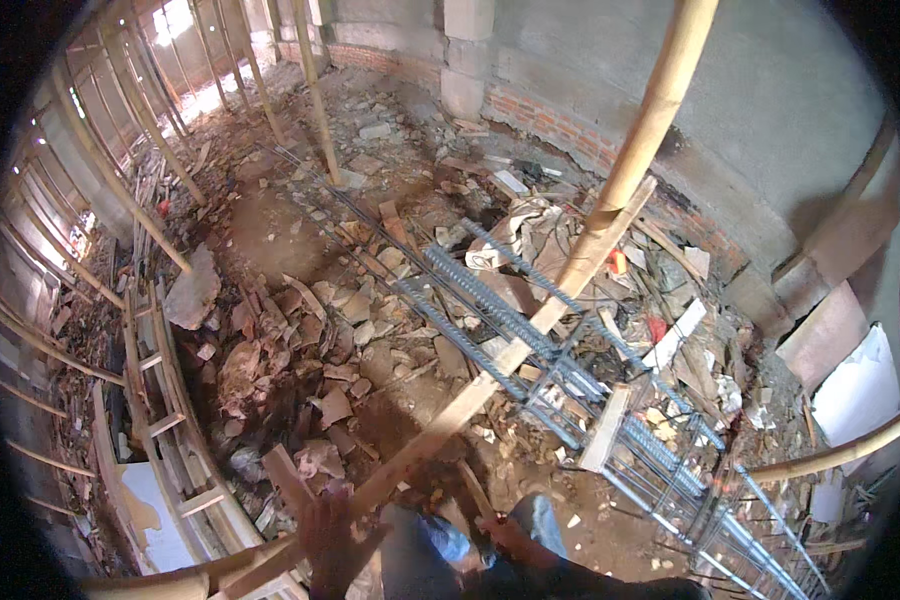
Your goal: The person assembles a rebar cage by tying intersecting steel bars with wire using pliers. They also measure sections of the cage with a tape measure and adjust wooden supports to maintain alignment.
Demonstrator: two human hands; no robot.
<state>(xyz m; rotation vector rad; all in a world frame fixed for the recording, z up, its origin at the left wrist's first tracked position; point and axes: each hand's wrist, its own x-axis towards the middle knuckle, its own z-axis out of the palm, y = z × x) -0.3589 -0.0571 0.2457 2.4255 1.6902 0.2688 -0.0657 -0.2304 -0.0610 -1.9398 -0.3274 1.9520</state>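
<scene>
A long wooden plank [430,440] runs slantwise from a leaning bamboo pole down to my lap. My left hand [335,540] lies across its lower part, fingers over the far side and thumb on the near side. Beside those fingers a short piece of wood [286,476] sticks out; whether the hand touches it is unclear. My right hand [510,540], between my knees, is closed around a slim wooden stick [475,490] pointing up and away. The stick's lower end is hidden by the hand. Just beyond, the plank crosses a rebar cage [570,385].
A thick bamboo pole [635,140] rises at the right of centre. Broken bricks and rubble [360,330] cover the ground. A wooden ladder [165,425] lies at the left, near several bamboo props. A short board [606,430] rests on the rebar. Behind stands a grey wall [770,90].
</scene>
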